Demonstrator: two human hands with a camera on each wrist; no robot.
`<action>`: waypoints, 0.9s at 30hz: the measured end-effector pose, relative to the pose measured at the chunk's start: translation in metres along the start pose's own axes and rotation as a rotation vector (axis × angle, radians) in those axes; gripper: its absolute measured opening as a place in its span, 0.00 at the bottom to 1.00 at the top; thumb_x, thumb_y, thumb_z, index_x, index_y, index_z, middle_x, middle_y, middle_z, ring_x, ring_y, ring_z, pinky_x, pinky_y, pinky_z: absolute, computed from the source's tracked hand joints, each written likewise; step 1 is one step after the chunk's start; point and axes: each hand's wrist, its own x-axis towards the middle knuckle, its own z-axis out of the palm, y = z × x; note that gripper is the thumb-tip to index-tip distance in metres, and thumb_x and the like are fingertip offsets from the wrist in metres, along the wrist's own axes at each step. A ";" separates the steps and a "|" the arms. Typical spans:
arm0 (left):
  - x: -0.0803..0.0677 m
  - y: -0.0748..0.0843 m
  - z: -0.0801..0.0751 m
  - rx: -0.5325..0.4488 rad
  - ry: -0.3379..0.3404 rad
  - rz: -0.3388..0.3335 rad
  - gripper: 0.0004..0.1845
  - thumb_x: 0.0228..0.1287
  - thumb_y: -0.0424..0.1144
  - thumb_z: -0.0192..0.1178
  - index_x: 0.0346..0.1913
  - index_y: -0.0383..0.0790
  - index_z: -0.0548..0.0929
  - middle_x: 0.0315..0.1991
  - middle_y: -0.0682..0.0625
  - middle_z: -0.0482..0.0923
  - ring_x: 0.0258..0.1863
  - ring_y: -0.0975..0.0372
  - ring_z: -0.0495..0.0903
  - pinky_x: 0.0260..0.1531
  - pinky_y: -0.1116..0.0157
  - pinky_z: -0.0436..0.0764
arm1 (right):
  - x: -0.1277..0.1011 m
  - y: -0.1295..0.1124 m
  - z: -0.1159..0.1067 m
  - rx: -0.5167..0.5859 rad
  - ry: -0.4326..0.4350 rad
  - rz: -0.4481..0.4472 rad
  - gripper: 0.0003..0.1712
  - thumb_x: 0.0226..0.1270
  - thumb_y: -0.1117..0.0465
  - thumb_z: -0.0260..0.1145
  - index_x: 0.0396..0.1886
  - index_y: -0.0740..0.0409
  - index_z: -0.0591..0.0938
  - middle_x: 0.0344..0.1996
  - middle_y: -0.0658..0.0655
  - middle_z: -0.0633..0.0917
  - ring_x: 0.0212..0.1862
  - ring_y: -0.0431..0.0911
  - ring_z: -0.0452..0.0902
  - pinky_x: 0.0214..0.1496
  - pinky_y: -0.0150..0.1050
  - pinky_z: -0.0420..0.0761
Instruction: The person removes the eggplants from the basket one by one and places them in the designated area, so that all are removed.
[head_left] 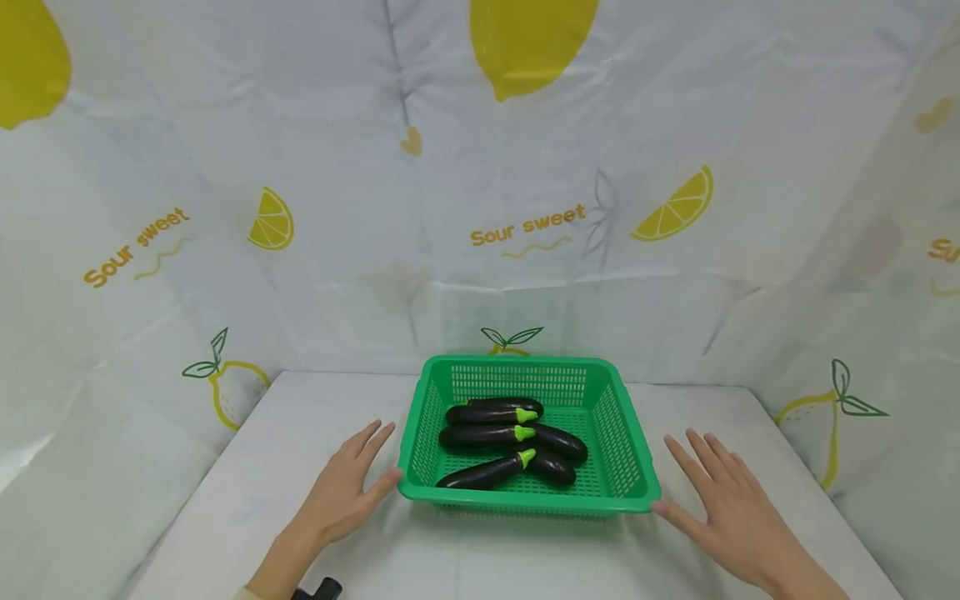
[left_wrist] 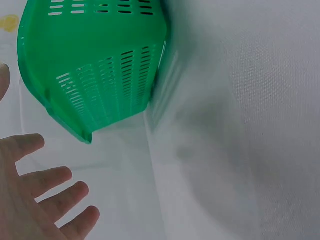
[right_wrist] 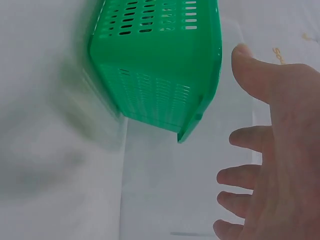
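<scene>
A green plastic basket (head_left: 525, 498) with slotted walls stands on the white table, holding several dark purple eggplants (head_left: 480, 437) with bright green caps. Beside its front left corner is my left hand (head_left: 347, 493), fingers spread and nothing in them. On the other side, near the front right corner, my right hand (head_left: 726, 518) is likewise spread and bare. Both wrist views show a small gap between each thumb and the basket wall. The basket's outer side (left_wrist: 95, 50) fills the upper part of the left wrist view, and its opposite side (right_wrist: 155, 65) appears in the right wrist view.
A white sheet (head_left: 337, 275) printed with lemons and lettering hangs behind the table and along both sides. The white tabletop (head_left: 247, 467) extends left and right of the basket. A small black object (head_left: 326, 589) shows by my left wrist at the bottom edge.
</scene>
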 end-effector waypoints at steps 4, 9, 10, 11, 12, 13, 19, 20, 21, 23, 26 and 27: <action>0.002 0.006 0.003 -0.070 -0.019 -0.038 0.36 0.73 0.58 0.57 0.78 0.46 0.65 0.75 0.40 0.64 0.72 0.42 0.65 0.62 0.35 0.68 | 0.006 -0.006 -0.005 0.028 0.008 -0.019 0.49 0.68 0.38 0.67 0.78 0.59 0.64 0.74 0.73 0.62 0.77 0.67 0.49 0.78 0.47 0.25; 0.004 0.009 0.008 -0.157 -0.043 -0.079 0.36 0.74 0.58 0.56 0.79 0.49 0.64 0.75 0.41 0.63 0.73 0.43 0.63 0.63 0.35 0.67 | 0.014 -0.016 -0.010 0.053 0.004 -0.033 0.48 0.69 0.37 0.66 0.78 0.59 0.64 0.75 0.72 0.62 0.76 0.68 0.51 0.79 0.59 0.40; 0.004 0.010 0.009 -0.173 -0.047 -0.085 0.36 0.74 0.58 0.56 0.79 0.49 0.64 0.75 0.42 0.63 0.73 0.44 0.63 0.63 0.35 0.67 | 0.016 -0.017 -0.011 0.054 0.010 -0.038 0.47 0.69 0.38 0.67 0.78 0.59 0.65 0.74 0.72 0.62 0.75 0.68 0.52 0.78 0.61 0.43; 0.005 0.011 0.010 -0.192 -0.051 -0.092 0.36 0.74 0.58 0.56 0.79 0.50 0.64 0.75 0.42 0.63 0.74 0.44 0.63 0.63 0.35 0.67 | 0.017 -0.019 -0.012 0.055 0.015 -0.043 0.47 0.69 0.38 0.67 0.78 0.59 0.65 0.74 0.72 0.63 0.75 0.68 0.52 0.77 0.62 0.46; 0.006 0.012 0.011 -0.205 -0.056 -0.098 0.35 0.74 0.58 0.56 0.79 0.50 0.63 0.75 0.43 0.63 0.74 0.45 0.63 0.64 0.36 0.66 | 0.018 -0.020 -0.012 0.058 0.017 -0.049 0.47 0.69 0.38 0.67 0.78 0.58 0.65 0.74 0.71 0.63 0.75 0.68 0.52 0.76 0.62 0.48; 0.007 0.012 0.011 -0.222 -0.060 -0.106 0.35 0.74 0.57 0.56 0.79 0.50 0.64 0.75 0.43 0.63 0.74 0.45 0.63 0.64 0.36 0.66 | 0.019 -0.022 -0.013 0.057 0.020 -0.055 0.47 0.69 0.38 0.67 0.77 0.58 0.66 0.74 0.71 0.63 0.75 0.68 0.53 0.76 0.62 0.49; 0.013 0.019 0.014 -0.324 -0.083 -0.154 0.34 0.75 0.54 0.59 0.78 0.49 0.64 0.75 0.47 0.63 0.72 0.48 0.67 0.65 0.42 0.69 | 0.029 -0.034 -0.017 0.066 0.016 -0.078 0.45 0.69 0.37 0.66 0.76 0.58 0.68 0.74 0.70 0.65 0.75 0.67 0.54 0.71 0.65 0.57; 0.014 0.019 0.015 -0.340 -0.086 -0.162 0.34 0.75 0.54 0.59 0.78 0.49 0.63 0.75 0.47 0.64 0.71 0.49 0.67 0.65 0.44 0.70 | 0.031 -0.036 -0.018 0.068 0.012 -0.079 0.45 0.69 0.37 0.66 0.76 0.57 0.68 0.74 0.69 0.65 0.75 0.67 0.54 0.70 0.65 0.58; 0.015 0.020 0.016 -0.355 -0.089 -0.168 0.34 0.75 0.53 0.59 0.78 0.48 0.63 0.74 0.47 0.64 0.71 0.49 0.68 0.65 0.45 0.71 | 0.033 -0.038 -0.018 0.071 0.011 -0.083 0.45 0.69 0.37 0.66 0.76 0.57 0.68 0.74 0.69 0.65 0.75 0.67 0.54 0.70 0.66 0.59; 0.016 0.022 0.018 -0.388 -0.094 -0.169 0.34 0.75 0.51 0.58 0.78 0.48 0.63 0.74 0.46 0.64 0.69 0.49 0.69 0.64 0.46 0.72 | 0.036 -0.042 -0.018 0.079 0.001 -0.084 0.45 0.69 0.37 0.66 0.76 0.56 0.68 0.74 0.69 0.65 0.75 0.67 0.54 0.69 0.66 0.59; 0.015 0.023 0.022 -0.423 -0.092 -0.169 0.33 0.76 0.49 0.58 0.79 0.47 0.62 0.73 0.45 0.65 0.68 0.49 0.71 0.63 0.46 0.73 | 0.040 -0.047 -0.018 0.089 -0.009 -0.087 0.44 0.69 0.38 0.66 0.77 0.56 0.68 0.74 0.68 0.65 0.75 0.66 0.54 0.69 0.66 0.59; 0.015 0.023 0.022 -0.438 -0.091 -0.167 0.33 0.76 0.49 0.58 0.79 0.47 0.62 0.73 0.45 0.65 0.67 0.49 0.71 0.63 0.46 0.73 | 0.041 -0.048 -0.017 0.097 -0.011 -0.088 0.44 0.69 0.38 0.66 0.76 0.55 0.68 0.74 0.68 0.65 0.75 0.66 0.54 0.69 0.66 0.60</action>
